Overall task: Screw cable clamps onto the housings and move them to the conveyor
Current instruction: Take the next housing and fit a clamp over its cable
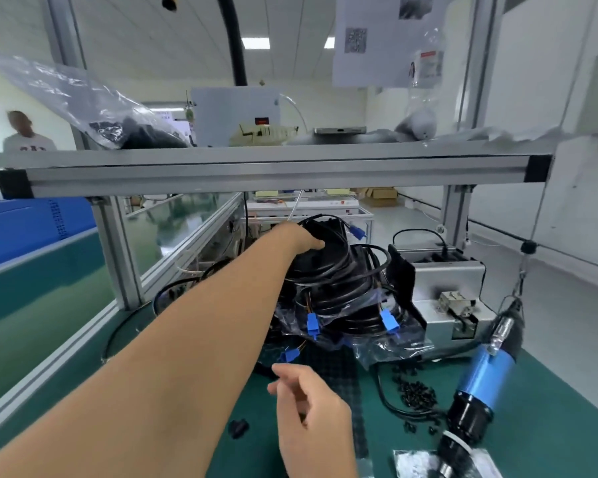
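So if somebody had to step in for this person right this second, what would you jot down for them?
Left hand: stretched out to the top of the pile of black housings, fingers on the topmost one; whether it truly grips is hard to tell.
Right hand: near the body, fingers loosely curled; it may pinch something small, not clear.
Blue electric screwdriver: hanging at the right over the green mat, untouched.
Small black clamps: scattered loose on the mat beside the screwdriver; one more black piece lies nearer.
Done: nothing visible for this housing.
Left: pull a housing down, screw on a clamp, move it to the conveyor.
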Tool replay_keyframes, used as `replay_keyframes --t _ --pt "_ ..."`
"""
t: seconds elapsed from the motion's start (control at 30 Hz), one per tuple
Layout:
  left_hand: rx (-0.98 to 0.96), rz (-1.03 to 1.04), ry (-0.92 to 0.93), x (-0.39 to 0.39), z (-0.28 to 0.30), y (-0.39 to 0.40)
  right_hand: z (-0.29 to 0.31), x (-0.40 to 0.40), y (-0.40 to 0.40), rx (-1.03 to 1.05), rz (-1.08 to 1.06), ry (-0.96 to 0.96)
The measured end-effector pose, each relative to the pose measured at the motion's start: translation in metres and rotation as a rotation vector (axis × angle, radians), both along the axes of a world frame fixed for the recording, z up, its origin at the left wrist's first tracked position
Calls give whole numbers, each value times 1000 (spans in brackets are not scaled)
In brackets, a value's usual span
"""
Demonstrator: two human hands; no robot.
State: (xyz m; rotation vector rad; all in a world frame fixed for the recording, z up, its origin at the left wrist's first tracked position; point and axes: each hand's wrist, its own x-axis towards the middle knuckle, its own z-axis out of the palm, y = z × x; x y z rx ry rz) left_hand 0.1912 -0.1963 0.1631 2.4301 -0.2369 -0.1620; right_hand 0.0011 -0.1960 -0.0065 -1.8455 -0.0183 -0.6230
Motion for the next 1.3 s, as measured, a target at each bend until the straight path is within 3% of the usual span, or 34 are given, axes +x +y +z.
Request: replay_keyframes --t 0.1,0.37,0.57,0.63,0.73,0.8,0.83,1.0,1.1,1.2,1.23,1.3 --pt "115 -18 58 1 3 -3 3 0 -3 23 -31 -19" --pt "-269 -1 301 11 0 0 3 -1 -5 50 -47 -21" --pt "-641 121 213 1 -12 6 7 -2 -11 112 -72 -8" --pt "-737 106 178 -14 -12 19 13 -4 -14 194 -93 -15" --pt "-852 97 167 -50 -22 48 26 -9 -25 510 -68 16" --pt "-850 120 150 -79 -40 71 38 -18 -36 702 25 67" --pt "-841 113 146 -92 -51 82 44 -21 -39 700 84 109" --pt "-749 103 122 -148 -93 118 50 -30 -26 438 142 305" --pt "-526 130 -122 -176 -99 144 36 -40 -13 496 196 323" --pt "-275 322 -477 -218 -118 188 20 -53 -9 511 166 301" --pt "-182 338 -495 -230 -130 200 15 -56 -8 513 152 305" --pt "35 307 -360 -245 -156 208 7 -63 -5 529 140 322"
